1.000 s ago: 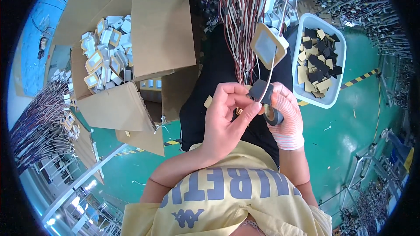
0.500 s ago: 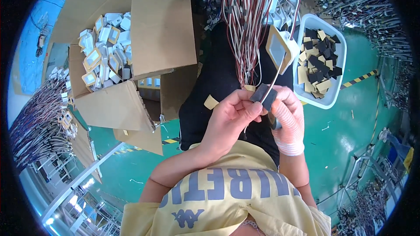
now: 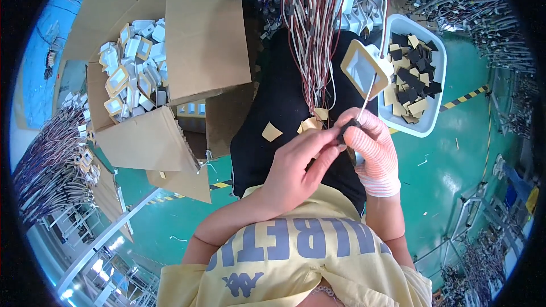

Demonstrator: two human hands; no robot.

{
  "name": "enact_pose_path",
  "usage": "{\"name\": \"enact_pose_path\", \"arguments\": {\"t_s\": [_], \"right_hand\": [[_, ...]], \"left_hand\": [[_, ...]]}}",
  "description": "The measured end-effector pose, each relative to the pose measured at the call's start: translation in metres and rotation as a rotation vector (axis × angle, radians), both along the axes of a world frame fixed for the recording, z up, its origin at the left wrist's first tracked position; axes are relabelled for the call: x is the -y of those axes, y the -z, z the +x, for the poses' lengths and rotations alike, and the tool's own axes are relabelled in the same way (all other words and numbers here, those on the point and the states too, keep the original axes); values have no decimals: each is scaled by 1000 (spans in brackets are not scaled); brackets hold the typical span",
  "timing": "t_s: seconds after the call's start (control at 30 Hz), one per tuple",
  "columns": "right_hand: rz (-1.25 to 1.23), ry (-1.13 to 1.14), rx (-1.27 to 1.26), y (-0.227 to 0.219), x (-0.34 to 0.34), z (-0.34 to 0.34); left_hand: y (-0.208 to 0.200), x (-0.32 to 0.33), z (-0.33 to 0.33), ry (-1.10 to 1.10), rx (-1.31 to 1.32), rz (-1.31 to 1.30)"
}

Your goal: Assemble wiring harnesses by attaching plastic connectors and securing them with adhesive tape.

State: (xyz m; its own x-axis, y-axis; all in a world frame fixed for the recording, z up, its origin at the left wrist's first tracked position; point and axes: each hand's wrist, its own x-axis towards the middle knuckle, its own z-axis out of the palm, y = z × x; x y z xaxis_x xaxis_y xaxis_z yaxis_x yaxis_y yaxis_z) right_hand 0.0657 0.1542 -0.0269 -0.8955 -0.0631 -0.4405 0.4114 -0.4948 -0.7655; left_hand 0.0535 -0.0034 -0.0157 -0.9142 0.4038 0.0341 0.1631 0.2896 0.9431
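A small black foam pad [image 3: 348, 131] is folded around a thin cable [image 3: 369, 94], pinched between both hands above my lap. My left hand [image 3: 301, 162], bare, presses its fingertips on the pad's left side. On the other side my right hand [image 3: 375, 153], in a striped white-and-orange glove, grips the pad and cable. Up from there the cable runs into a white plastic housing [image 3: 387, 74] with a tan-edged frame, hanging tilted beyond my right hand. Several tan paper pieces [image 3: 272, 132] lie on my dark trousers, one near my left fingertips.
A white tub [image 3: 421, 132] of black and tan pads stands at the right. At the left an open cardboard box [image 3: 136, 139] holds many white housings [image 3: 133, 74]. A thick bundle of red and white cables [image 3: 310, 28] lies over my lap. More cable bundles [image 3: 48, 159] surround the floor.
The black pad was flat under the cable and is now folded around it. My left fingers have shifted onto its edge. Another tan piece shows on my lap.
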Motion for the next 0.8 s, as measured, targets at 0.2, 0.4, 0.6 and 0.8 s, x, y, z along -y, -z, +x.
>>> {"name": "enact_pose_path", "arguments": {"t_s": [0.2, 0.4, 0.6, 0.8], "right_hand": [[41, -23, -52, 3, 7, 2], [-194, 56, -55, 6, 4, 18], [155, -58, 7, -10, -10, 26], [-88, -58, -8, -26, -11, 42]], "left_hand": [[3, -6, 6, -137, 99, 89], [9, -6, 4, -190, 1, 87], [7, 29, -21, 5, -92, -109], [41, -19, -100, 473, 482, 625]]}}
